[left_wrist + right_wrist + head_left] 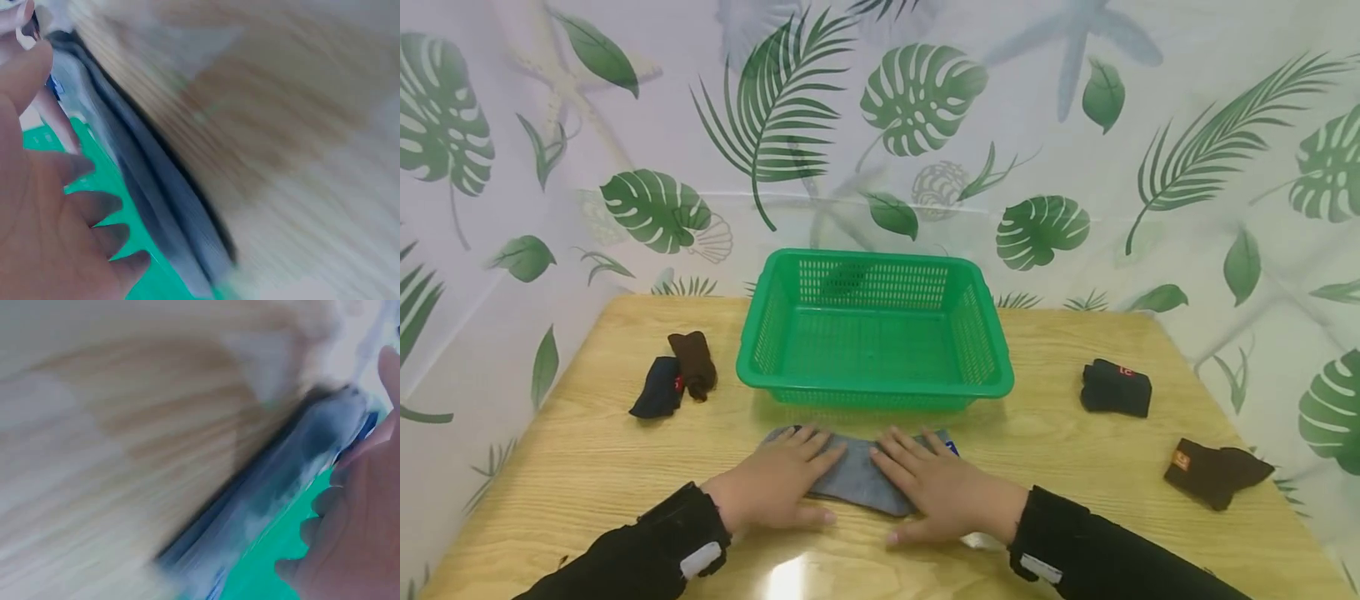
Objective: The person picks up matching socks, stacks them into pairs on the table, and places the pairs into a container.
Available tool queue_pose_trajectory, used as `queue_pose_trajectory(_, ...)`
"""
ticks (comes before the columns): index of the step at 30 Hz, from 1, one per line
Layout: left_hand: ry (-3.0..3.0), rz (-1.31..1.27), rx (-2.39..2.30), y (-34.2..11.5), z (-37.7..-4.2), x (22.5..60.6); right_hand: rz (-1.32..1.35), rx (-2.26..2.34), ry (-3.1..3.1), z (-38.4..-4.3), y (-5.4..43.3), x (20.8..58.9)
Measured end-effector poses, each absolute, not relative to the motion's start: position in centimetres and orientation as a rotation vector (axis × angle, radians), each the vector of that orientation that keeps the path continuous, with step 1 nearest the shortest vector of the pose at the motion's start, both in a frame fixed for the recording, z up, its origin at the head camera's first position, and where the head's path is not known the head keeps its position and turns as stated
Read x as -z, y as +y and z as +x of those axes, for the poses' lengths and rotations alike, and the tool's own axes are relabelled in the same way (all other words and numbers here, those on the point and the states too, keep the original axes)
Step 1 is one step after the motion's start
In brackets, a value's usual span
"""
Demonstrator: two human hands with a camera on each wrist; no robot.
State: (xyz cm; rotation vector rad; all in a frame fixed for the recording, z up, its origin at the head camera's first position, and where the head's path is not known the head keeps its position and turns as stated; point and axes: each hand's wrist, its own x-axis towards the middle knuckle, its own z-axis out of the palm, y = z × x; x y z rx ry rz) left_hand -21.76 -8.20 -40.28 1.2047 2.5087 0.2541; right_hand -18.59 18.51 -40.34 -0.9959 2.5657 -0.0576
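A grey sock (859, 477) lies flat on the table in front of the basket, with a small blue label at its right end. In the left wrist view, the grey sock (147, 156) shows two layers, one over the other. My left hand (778, 482) rests on its left part, fingers spread and straight. On the right part lies my right hand (943, 487), palm down and fingers extended. Both thumbs reach toward each other near the sock's front edge. The right wrist view is blurred, but the grey sock (269, 481) appears beside the fingers there.
A green plastic basket (876, 392) stands behind the hands. A dark blue sock (657, 388) and a brown sock (695, 365) lie at the left. To the right are a folded black sock (1116, 388) and a brown sock (1216, 472) on the wooden table (1052, 442).
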Motion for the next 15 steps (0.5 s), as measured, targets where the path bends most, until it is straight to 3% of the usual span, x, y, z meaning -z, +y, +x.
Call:
queue_pose_trajectory(4, 2.503, 1.227, -0.135, -7.6, -21.2, 40.9, -1.086, 0.111, 2.458, -18.4, 16.1, 40.8)
queue_pose_trajectory(8, 2.497, 1.2, -0.016, -7.9, -21.5, 41.6, -0.999, 0.13, 2.384, -18.7, 15.5, 41.3)
queue_pose_trajectory(15, 2.482, 1.121, -0.169, -9.6, -22.4, 41.9, -0.938, 0.177, 2.322, -18.9, 15.9, 41.4)
